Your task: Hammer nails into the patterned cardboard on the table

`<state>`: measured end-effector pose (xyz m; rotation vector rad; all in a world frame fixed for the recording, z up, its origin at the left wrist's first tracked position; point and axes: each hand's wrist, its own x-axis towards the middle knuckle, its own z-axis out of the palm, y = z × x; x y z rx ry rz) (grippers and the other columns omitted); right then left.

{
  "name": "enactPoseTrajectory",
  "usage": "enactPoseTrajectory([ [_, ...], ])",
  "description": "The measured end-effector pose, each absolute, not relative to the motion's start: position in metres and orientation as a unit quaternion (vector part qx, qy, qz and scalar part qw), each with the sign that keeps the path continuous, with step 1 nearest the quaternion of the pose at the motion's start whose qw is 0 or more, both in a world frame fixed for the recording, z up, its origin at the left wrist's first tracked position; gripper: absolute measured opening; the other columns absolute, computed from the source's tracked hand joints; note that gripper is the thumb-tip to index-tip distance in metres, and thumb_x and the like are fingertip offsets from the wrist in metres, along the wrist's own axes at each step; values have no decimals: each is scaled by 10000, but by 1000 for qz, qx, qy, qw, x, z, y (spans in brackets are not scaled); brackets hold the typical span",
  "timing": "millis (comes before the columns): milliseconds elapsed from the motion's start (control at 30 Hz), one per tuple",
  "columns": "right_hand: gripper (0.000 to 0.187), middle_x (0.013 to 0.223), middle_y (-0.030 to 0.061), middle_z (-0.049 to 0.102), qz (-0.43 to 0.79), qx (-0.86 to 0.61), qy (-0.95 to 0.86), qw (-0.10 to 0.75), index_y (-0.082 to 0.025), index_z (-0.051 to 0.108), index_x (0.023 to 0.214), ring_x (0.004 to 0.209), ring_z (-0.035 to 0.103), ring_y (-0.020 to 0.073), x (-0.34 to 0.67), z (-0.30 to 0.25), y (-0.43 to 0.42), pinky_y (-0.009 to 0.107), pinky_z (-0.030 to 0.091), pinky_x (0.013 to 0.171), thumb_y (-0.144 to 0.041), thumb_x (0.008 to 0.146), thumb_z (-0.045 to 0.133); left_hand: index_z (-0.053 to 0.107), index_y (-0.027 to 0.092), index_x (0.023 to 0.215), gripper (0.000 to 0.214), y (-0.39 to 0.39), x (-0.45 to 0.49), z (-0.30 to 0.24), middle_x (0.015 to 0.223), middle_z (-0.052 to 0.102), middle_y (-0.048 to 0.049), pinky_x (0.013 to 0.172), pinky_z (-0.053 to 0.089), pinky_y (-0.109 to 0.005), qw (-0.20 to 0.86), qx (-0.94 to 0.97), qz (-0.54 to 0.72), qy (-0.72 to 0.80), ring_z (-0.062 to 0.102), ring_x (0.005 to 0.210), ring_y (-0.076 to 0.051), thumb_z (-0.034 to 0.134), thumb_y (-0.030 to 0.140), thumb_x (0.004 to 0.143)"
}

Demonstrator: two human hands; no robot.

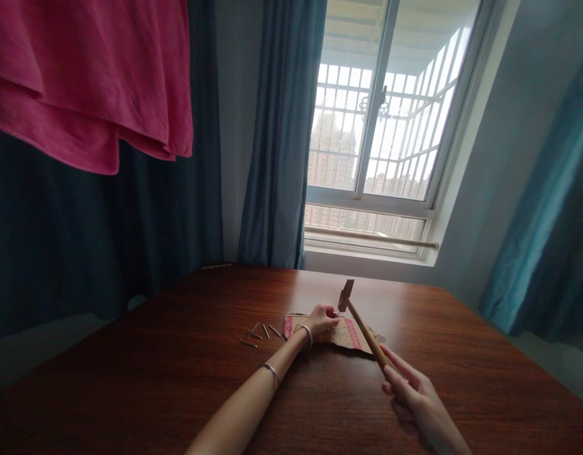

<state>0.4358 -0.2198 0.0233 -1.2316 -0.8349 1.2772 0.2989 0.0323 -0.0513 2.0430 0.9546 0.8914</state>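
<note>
My right hand [412, 392] is wrapped around the wooden handle of a hammer [367, 333], whose head tilts upward just beyond my left fingertips. My left hand [324, 318], with bracelets on its wrist and forearm, is closed in a pinch over a piece of cardboard [355, 336]. Between those fingertips is what looks like a thin nail, mostly hidden. The cardboard lies flat, has pink bands and is dotted with many small marks or holes. Left of it lie several loose nails [265, 331]. More thin pieces [380, 339] show at its right end.
A brown wooden table [144, 379] spreads beneath everything. A pink cloth [92, 82] hangs at upper left before blue curtains [277, 139]. Behind the table is a barred window [367, 133] with a rail [367, 236] across its lower part.
</note>
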Motion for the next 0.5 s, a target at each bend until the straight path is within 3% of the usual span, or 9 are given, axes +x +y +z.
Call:
enactPoseTrajectory([
  [500, 738, 540, -63, 466, 541, -515, -357, 562, -244, 361, 1308, 308, 202, -11, 435, 25, -225, 124, 117, 300, -477, 669, 647, 630, 132, 697, 167, 31, 298, -50, 675, 627, -13, 570, 391, -213, 341, 796, 349, 358, 558, 652, -146, 598, 280, 625],
])
